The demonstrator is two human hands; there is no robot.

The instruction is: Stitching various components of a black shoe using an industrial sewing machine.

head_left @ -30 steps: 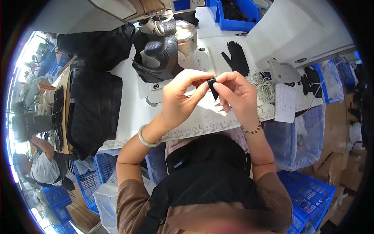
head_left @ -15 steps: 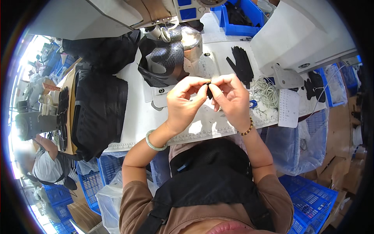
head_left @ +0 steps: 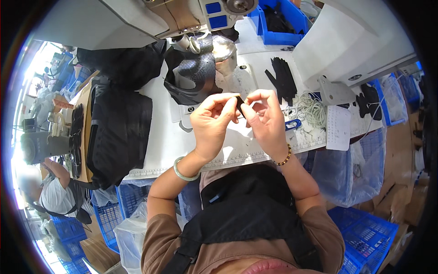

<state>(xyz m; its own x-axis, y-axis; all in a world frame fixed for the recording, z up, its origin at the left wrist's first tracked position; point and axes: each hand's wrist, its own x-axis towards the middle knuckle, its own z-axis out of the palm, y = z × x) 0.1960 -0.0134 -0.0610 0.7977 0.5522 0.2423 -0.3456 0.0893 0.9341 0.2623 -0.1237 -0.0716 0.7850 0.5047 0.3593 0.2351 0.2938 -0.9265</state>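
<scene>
While the left hand (head_left: 212, 118) and right hand (head_left: 265, 122) are pinching a small, narrow black strip (head_left: 241, 107), it is slanting down rightward above the white, ruler-edged worktable (head_left: 165, 147); far right, flat black strips (head_left: 284, 80) are lying bunched.

2 brown sleeves (head_left: 159, 237), black apron (head_left: 246, 219), bangle (head_left: 178, 172), beaded bracelet (head_left: 287, 159)

Matt strip (head_left: 240, 107) (cloth-like); glossy metal canister (head_left: 224, 49); smooth plastic bin (head_left: 279, 38); matt paper sheet (head_left: 338, 128).
</scene>
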